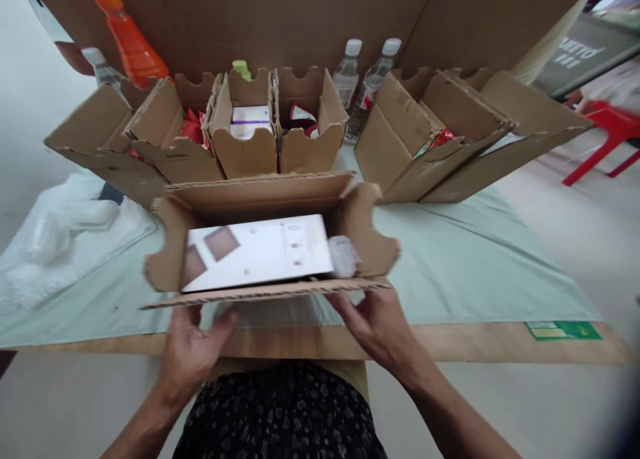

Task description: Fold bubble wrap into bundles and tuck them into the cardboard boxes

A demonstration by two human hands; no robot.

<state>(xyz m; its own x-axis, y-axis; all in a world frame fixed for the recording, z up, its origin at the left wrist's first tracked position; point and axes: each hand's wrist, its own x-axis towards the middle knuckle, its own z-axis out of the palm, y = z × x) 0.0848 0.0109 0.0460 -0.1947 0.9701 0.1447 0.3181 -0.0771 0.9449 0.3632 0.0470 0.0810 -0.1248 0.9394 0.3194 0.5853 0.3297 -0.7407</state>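
An open-topped cardboard box (173, 246) with notched ends is tilted toward me over the near part of the table. Inside it lies a white carton (265, 246) with brown squares printed on it. Beside the carton, at the box's right end, is a clear, crumpled-looking plastic item (343, 256) whose kind I cannot make out. My left hand (195, 349) grips the box from below at its left, fingertips hidden behind the cardboard and thumb apart. At the lower right corner, my right hand (377, 322) grips it too, with some fingers hidden underneath.
Several similar boxes (245, 152) stand in a row behind, holding packets and cartons. An orange bottle (135, 46) and clear bottles (373, 79) rise behind them. Bubble wrap (75, 232) lies left on the green cloth (450, 266). A red stool (605, 136) is at right.
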